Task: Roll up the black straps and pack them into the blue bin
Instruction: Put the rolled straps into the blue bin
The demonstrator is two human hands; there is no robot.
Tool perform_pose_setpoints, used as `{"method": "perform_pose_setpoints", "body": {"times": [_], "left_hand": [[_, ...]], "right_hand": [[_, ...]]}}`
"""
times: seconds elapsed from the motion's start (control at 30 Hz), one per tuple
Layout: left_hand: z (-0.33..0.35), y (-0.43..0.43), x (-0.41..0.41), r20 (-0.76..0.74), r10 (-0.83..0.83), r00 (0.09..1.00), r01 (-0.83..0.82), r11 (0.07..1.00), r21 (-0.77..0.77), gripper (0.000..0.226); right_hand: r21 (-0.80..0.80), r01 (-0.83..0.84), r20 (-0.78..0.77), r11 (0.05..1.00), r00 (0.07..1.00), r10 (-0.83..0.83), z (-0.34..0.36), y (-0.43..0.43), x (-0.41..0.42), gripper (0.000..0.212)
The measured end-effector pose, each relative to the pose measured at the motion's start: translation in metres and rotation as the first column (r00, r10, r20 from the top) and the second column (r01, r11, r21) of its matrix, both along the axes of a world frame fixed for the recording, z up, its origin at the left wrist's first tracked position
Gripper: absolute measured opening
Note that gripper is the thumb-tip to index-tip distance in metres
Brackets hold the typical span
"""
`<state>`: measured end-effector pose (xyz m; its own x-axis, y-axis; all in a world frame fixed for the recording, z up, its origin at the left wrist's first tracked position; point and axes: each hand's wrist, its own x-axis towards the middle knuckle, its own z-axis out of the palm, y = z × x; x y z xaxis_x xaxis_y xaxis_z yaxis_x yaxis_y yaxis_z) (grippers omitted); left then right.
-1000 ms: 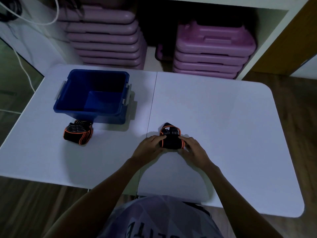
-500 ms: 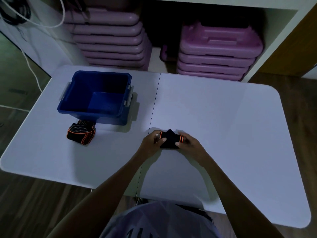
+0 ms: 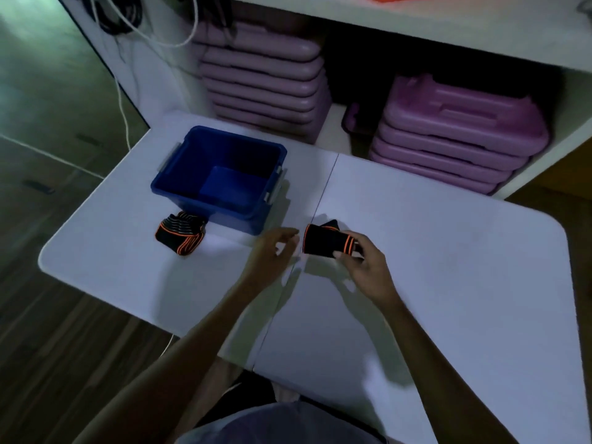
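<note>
Your right hand [image 3: 365,264] pinches the rolled strap [image 3: 326,243] so it cannot unwind; your left hand [image 3: 272,251] hovers released beside it; the bin [image 3: 221,184] waits far left.

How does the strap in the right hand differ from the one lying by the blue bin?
The strap in the right hand is a tight, compact roll; the strap by the bin is a looser, spread bundle. The first is gripped by the right hand, the second lies untouched on the table against the blue bin. Both are black with orange edging, and neither is in the bin.
</note>
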<state>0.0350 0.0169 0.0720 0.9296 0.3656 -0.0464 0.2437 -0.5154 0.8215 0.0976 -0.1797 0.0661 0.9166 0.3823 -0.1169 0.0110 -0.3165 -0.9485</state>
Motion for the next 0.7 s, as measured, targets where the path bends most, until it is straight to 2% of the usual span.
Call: {"method": "perform_pose_setpoints", "body": {"times": [0.13,0.2,0.3,0.4,0.47,0.57,0.7], "left_hand": [[0.035,0.072,0.019,0.246,0.074,0.966,-0.13,0.967,0.22,0.017],[0.04,0.112,0.024,0.284,0.122,0.951,-0.219,0.915,0.338,0.021],[0.037,0.175,0.024,0.142,0.268,0.953,-0.303,0.813,0.497,0.038],[0.021,0.228,0.013,-0.169,0.32,0.932,-0.167,0.795,0.583,0.063],[0.007,0.244,0.006,-0.277,0.295,0.915,-0.088,0.814,0.575,0.073],[-0.004,0.251,0.002,-0.257,0.244,0.935,-0.053,0.814,0.578,0.083],[-0.008,0.253,0.003,-0.235,0.21,0.949,-0.044,0.826,0.562,0.086]], "right_hand": [[0.074,-0.072,0.164,0.995,0.985,0.059,0.05,0.054,0.029,0.041],[0.092,-0.132,0.242,0.987,0.964,0.107,0.067,0.087,0.04,0.04],[0.03,-0.211,0.318,0.977,0.929,0.191,0.077,0.141,0.053,0.04],[-0.167,-0.26,0.346,0.951,0.888,0.304,0.075,0.195,0.064,0.045],[-0.344,-0.315,0.326,0.885,0.843,0.427,0.066,0.229,0.073,0.045],[-0.558,-0.358,0.259,0.749,0.782,0.567,0.049,0.269,0.082,0.044],[-0.729,-0.332,0.228,0.598,0.707,0.67,0.034,0.306,0.098,0.046]]}}
